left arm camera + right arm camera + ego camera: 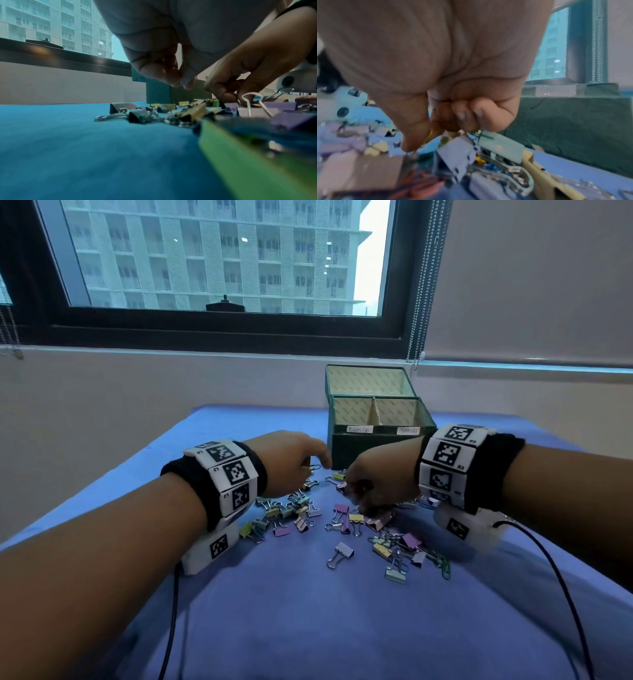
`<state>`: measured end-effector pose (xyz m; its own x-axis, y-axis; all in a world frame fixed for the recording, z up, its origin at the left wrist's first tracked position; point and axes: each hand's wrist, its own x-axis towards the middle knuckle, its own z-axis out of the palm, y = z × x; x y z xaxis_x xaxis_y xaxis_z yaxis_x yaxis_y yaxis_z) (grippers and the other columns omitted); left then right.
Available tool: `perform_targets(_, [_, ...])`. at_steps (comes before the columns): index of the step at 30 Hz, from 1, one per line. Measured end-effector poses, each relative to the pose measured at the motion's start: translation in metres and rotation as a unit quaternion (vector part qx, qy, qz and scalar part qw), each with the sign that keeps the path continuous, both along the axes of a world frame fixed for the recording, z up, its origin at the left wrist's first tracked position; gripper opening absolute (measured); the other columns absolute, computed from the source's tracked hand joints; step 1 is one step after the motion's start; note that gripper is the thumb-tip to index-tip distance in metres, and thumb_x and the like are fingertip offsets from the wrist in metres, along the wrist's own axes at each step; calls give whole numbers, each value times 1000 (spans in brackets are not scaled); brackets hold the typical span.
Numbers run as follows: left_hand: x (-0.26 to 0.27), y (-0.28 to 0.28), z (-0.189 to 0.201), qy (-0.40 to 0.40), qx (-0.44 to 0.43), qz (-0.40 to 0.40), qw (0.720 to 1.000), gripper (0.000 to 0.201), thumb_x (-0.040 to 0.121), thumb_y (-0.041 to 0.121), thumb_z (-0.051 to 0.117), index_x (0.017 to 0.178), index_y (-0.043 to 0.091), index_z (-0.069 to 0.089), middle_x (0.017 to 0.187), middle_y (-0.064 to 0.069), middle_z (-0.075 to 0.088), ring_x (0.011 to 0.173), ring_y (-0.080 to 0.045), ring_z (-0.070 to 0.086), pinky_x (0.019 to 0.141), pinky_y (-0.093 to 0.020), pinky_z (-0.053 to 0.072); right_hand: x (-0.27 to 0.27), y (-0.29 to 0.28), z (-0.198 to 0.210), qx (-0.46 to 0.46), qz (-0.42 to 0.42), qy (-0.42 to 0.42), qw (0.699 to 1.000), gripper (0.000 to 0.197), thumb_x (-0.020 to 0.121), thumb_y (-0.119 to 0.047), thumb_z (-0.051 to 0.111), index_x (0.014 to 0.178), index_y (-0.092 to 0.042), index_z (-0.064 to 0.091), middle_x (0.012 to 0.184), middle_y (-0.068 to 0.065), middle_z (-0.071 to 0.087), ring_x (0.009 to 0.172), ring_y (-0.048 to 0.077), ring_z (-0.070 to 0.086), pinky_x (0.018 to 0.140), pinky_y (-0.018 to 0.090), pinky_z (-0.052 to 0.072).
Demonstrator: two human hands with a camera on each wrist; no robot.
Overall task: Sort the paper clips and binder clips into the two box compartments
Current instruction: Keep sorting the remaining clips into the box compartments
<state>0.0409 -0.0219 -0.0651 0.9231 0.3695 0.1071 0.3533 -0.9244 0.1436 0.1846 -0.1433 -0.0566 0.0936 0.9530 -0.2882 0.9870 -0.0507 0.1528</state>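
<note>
A pile of pastel binder clips (343, 553) mixed with wire paper clips (445, 568) lies on the blue cloth. Behind it stands a dark green box (376, 448), its two compartments split by a divider (375, 411), each with a white label on the front rim. My left hand (317, 466) hovers over the pile's far left and pinches a thin paper clip (313, 467); its fingertips (187, 83) meet. My right hand (363, 503) is down in the pile's middle with fingers curled. Its thumb and forefinger (412, 135) pinch a yellow paper clip (429, 136).
The box's open lid (368, 381) stands upright behind the compartments. The blue cloth (308, 611) covers the table up to a pale wall under a window (219, 254). Black cables (561, 583) trail from both wrist units. A bead chain (416, 302) hangs at the right.
</note>
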Motion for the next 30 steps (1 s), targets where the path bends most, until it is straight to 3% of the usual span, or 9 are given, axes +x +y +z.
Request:
perform_targets(5, [1,-1,0,28,9,12,999,25,89,12,49,98,30,64,88,14,57,82,-11,54,72,-23,40,18,-6,30,48,-71,96,992,19,93,-39,57,86,-21,60,80,-6,60,70,9,53,69,27,47])
perform_targets(9, [1,1,-2,29,9,4,1000,23,90,14,52,99,30,65,96,12,65,90,-12,59,78,-25,48,63,0,56,201,-148,12,968,18,94,-35,55,82,-22,55,82,-4,59,73,16,53,67,29,43])
perform_targets(13, [0,1,-2,20,-1,6,1000,22,92,20,54,104,36,63,92,15,66,85,-9,61,78,-27,51,93,6,54,236,-208,-16,949,8,91,-20,60,95,-19,67,105,2,68,86,19,56,76,28,44])
perform_targets(17, [1,1,-1,7,-4,1,1000,20,92,21,56,103,36,63,91,17,67,76,3,58,72,-22,47,94,1,48,252,-193,15,948,38,89,-7,55,116,-30,69,119,-5,66,94,18,64,77,25,48])
perform_targets(20, [2,1,0,34,3,-11,999,17,92,22,59,103,32,66,95,17,69,87,-5,63,82,-23,50,80,-23,50,301,-165,58,937,32,88,-7,55,104,-29,72,97,-9,65,78,13,59,73,26,49])
perform_targets(22, [3,1,2,70,6,-23,997,15,91,22,60,100,32,68,93,19,69,86,-1,63,83,-23,51,68,-50,44,278,-138,104,945,23,87,-8,58,93,-26,71,85,-12,66,77,10,61,77,31,53])
perform_targets(25, [9,-1,19,83,17,-37,996,10,89,26,63,89,35,67,81,24,66,71,10,58,71,-15,46,57,-83,26,121,-132,80,981,17,87,-17,64,98,-29,69,86,-14,66,73,2,58,72,25,48])
perform_targets(28, [37,-4,44,57,26,-55,997,16,87,27,67,79,39,63,74,21,63,66,6,55,65,-18,39,62,-93,11,66,-162,58,983,18,85,-22,67,102,-29,68,91,-12,65,80,12,60,77,28,50])
perform_targets(30, [66,-6,55,17,44,-49,998,11,86,25,68,80,34,64,72,19,62,66,1,55,66,-21,41,65,-91,5,78,-167,88,979,11,83,-24,70,94,-26,68,80,-14,63,69,9,60,71,27,50])
